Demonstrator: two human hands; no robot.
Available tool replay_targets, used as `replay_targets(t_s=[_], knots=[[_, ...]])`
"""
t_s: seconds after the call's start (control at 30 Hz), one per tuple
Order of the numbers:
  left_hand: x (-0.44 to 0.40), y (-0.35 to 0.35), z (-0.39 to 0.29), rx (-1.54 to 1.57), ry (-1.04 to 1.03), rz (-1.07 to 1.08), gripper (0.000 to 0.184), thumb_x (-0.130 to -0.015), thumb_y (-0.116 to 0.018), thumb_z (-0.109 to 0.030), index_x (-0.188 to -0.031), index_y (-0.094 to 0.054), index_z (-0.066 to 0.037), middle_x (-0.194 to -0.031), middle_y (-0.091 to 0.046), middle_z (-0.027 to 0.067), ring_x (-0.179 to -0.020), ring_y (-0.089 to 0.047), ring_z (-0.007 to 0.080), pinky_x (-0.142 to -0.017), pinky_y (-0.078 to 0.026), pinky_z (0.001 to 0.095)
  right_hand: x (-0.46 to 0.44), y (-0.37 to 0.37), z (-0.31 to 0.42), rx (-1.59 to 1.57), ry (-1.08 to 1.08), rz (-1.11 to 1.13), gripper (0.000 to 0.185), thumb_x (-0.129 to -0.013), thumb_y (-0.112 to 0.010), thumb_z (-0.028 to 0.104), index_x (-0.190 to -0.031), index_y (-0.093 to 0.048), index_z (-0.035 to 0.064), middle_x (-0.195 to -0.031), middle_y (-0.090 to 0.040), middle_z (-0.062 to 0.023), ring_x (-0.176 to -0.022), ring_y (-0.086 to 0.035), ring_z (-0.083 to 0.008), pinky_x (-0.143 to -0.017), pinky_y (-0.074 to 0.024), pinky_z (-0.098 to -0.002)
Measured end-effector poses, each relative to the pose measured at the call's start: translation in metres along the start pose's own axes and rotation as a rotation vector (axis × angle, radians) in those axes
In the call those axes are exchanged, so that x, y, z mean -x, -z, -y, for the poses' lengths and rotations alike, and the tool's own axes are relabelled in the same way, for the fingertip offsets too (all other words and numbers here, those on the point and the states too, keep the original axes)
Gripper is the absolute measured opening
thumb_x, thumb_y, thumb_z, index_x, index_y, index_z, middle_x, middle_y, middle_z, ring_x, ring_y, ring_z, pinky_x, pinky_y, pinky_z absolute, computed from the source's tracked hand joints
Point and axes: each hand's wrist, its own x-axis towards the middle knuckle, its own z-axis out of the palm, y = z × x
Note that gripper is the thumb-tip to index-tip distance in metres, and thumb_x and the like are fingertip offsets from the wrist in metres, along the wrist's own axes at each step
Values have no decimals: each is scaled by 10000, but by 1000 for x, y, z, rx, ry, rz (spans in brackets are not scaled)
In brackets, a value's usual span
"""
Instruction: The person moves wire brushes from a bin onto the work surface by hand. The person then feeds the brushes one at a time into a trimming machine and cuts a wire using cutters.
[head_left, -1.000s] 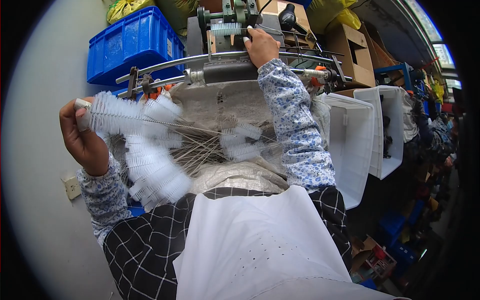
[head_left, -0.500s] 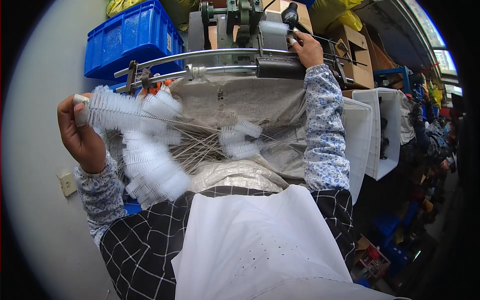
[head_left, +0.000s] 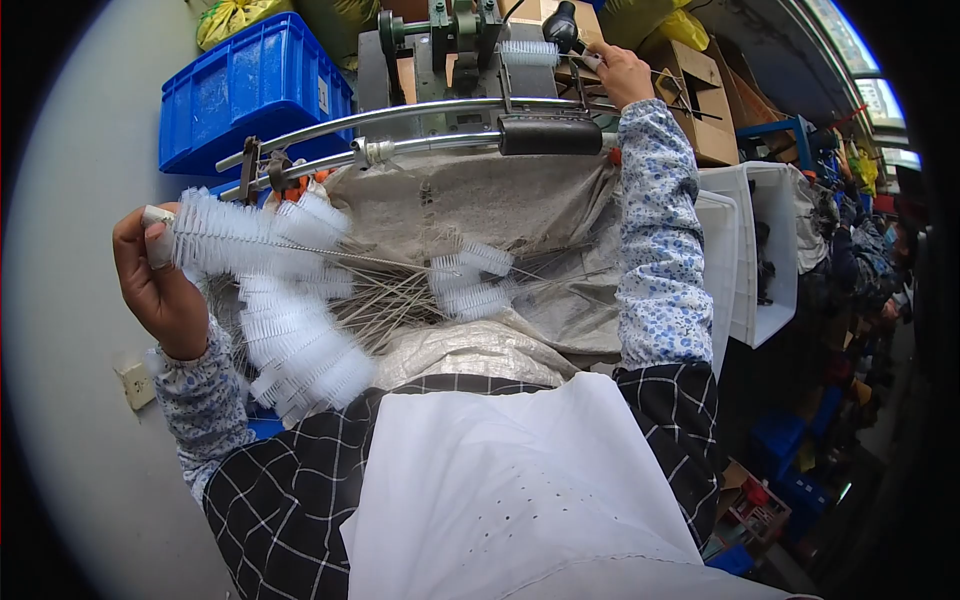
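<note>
At the left, my left hand [head_left: 160, 285] pinches the tip of a white bristle brush [head_left: 225, 238] between thumb and fingers. Its twisted wire stem runs rightward over a pile of similar brushes [head_left: 300, 340]. White covering wraps some fingertips on both hands. My right hand [head_left: 625, 77] reaches to the upper right of the machine [head_left: 455, 80], fingers closed beside another white brush [head_left: 530, 53] lying there. Whatever is between those fingers is too small to make out. A black rounded piece [head_left: 561, 27] stands just left of this hand.
Metal rails [head_left: 420, 146] with a dark roller [head_left: 550, 136] cross in front of the machine. A blue crate [head_left: 250, 95] stands at the left. White bins [head_left: 745, 250] and a cardboard box [head_left: 695, 105] are at the right. Grey sacking [head_left: 450, 195] hangs below the rails.
My right hand has shifted up and to the right, away from the brush on the machine. My left hand keeps its hold on its brush. The whole view has shifted slightly.
</note>
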Motion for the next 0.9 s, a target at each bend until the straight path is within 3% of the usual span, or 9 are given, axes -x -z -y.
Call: replay_targets(t_s=[0.07, 0.2, 0.47, 0.6, 0.7, 0.73, 0.83, 0.87, 0.9], knots=[[0, 1, 4, -38, 2, 3, 186, -880, -401, -163, -947, -462, -1, -861, -542, 80, -756, -510, 93, -706, -422, 218, 1, 8, 0, -68, 71, -15, 188, -787, -510, 208, -968, -556, 230, -858, -599, -28, -907, -534, -199, -792, -378, -369], [-1, -5, 4, -28, -4, 1, 185, -881, -400, -162, -944, -465, -1, -860, -543, 79, -749, -507, 91, -697, -418, 214, 7, 4, -1, -203, 40, 33, 191, -786, -510, 178, -970, -551, 208, -870, -597, -52, -822, -562, -236, -713, -432, -361], [-1, -11, -2, -45, -13, 21, 193, -875, -430, -200, -909, -484, -18, -827, -540, 53, -741, -498, 84, -684, -411, 205, 7, 1, -3, -236, 56, -39, 201, -781, -520, 161, -975, -554, 205, -889, -600, -64, -830, -568, -236, -726, -450, -339], [3, -16, 1, -139, 32, 148, 166, -875, -434, -178, -894, -479, -19, -811, -523, 28, -734, -474, 63, -649, -377, 174, 7, -18, -28, -238, 32, -121, 198, -777, -520, 138, -965, -548, 191, -873, -596, -59, -814, -570, -238, -722, -454, -335], [6, -7, 32, -158, 205, 320, 165, -873, -439, -180, -891, -476, -20, -808, -522, 17, -736, -470, 56, -609, -365, 179, 17, 6, -36, -312, 63, -113, 189, -774, -518, 126, -955, -543, 172, -856, -591, -57, -799, -570, -244, -717, -457, -334], [6, -5, 40, -188, 284, 395, 156, -853, -470, -159, -895, -476, -9, -793, -530, 49, -705, -488, 85, -589, -372, 213, 26, 20, -34, -346, 103, -151, 186, -775, -508, 106, -952, -537, 154, -817, -581, -55, -732, -571, -228, -681, -455, -322], [11, -3, 51, -493, 526, 815, 175, -823, -498, -137, -926, -469, 2, -824, -529, 105, -681, -506, 165, -604, -396, 266, 62, 64, -19, -464, 11, 64, 200, -782, -502, 88, -975, -528, 133, -754, -551, -55, -649, -541, -168, -624, -441, -284], [21, -5, 52, -621, 191, 788, 235, -794, -519, -120, -984, -457, 3, -884, -519, 136, -691, -507, 230, -629, -406, 306, 78, 71, -14, -588, 21, 78, 201, -790, -496, 73, -984, -524, 113, -736, -533, -45, -626, -507, -134, -598, -426, -261], [19, -12, 45, -608, 127, 773, 246, -793, -519, -114, -1000, -452, 1, -902, -520, 132, -703, -509, 234, -638, -407, 310, 96, 75, -8, -714, 26, 92, 202, -797, -489, 57, -994, -519, 93, -718, -515, -35, -602, -473, -100, -573, -412, -238]])
